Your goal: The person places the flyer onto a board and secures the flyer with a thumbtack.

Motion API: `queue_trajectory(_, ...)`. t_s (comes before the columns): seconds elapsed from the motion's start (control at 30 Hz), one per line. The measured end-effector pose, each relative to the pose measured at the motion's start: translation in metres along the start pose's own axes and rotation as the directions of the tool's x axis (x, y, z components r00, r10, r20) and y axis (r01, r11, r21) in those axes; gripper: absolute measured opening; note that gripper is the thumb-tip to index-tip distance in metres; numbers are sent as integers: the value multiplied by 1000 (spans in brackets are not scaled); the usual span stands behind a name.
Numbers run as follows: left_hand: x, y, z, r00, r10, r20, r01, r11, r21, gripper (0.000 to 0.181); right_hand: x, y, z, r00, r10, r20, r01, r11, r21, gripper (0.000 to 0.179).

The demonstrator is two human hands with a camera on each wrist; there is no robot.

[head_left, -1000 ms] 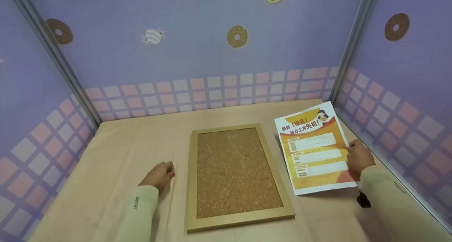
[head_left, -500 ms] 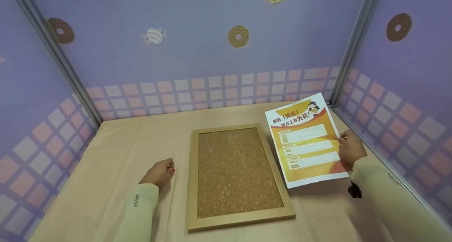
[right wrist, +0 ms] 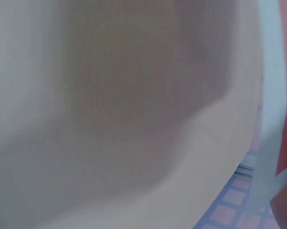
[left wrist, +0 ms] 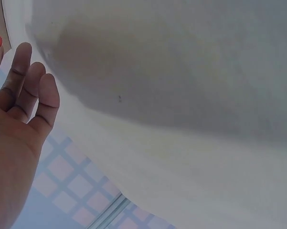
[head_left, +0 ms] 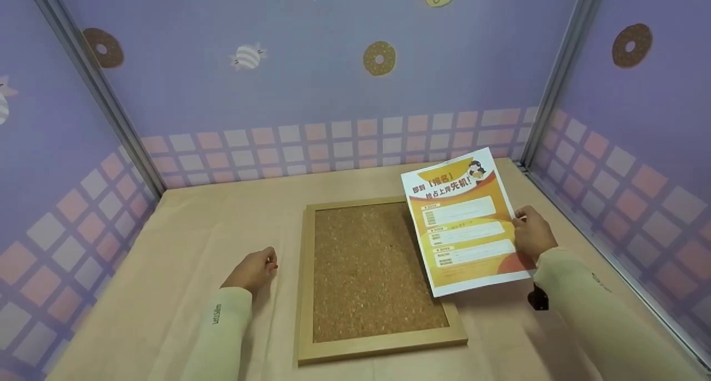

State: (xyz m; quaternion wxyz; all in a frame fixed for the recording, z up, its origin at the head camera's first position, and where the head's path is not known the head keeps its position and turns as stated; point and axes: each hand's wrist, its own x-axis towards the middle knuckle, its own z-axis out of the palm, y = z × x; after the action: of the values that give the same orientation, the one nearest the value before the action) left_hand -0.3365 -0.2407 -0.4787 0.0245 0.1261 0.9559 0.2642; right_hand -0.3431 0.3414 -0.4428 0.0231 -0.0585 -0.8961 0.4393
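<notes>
My right hand [head_left: 534, 234] pinches the right edge of a printed paper sheet [head_left: 456, 217], orange and white with Chinese lettering. The sheet is held tilted, its left part over the upper right side of a cork board [head_left: 366, 281] with a pale wooden frame. That frame's right side is partly hidden behind the paper. To the board's left is my left hand [head_left: 251, 270], fingers loosely curled with nothing in them; the left wrist view shows the same hand [left wrist: 19, 114] with bent, relaxed fingers. Only a strip of the sheet [right wrist: 271, 109] shows at the right wrist view's edge.
A beige cloth [head_left: 194, 242] covers the table under the board. Purple walls [head_left: 311, 81] with pink and white checks enclose the back and both sides, joined by grey metal posts [head_left: 105, 92].
My right hand has carried the sheet left, from beside the cork board to over its right side. The left hand and the board stay practically where they were.
</notes>
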Motion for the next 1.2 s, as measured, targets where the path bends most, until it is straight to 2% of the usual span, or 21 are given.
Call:
queue_trajectory(0.27,2,1,0,1000,17,-24,-17,1000,3,9,6,-6,19,999,16,51,-18,999,31,31)
queue_trajectory(0.4,2,1,-1,1000,15,-26,-15,1000,8,10,6,-11,30,996,28,80,-30,999,13,33)
queue_trajectory(0.57,2,2,-2,1000,-20,23,21,1000,-5,8,4,-16,43,996,-16,93,17,1000,-14,33)
queue_trajectory(0.67,2,3,-2,998,-37,44,37,999,-8,8,3,-18,50,994,-54,98,54,999,9,33)
queue_trajectory(1.0,1,2,-2,1000,-10,8,10,1000,0,9,5,-23,76,985,-43,167,38,999,36,33)
queue_trajectory(1.2,4,3,-2,1000,-9,2,9,1000,-3,11,6,-29,93,986,-31,163,29,999,13,29)
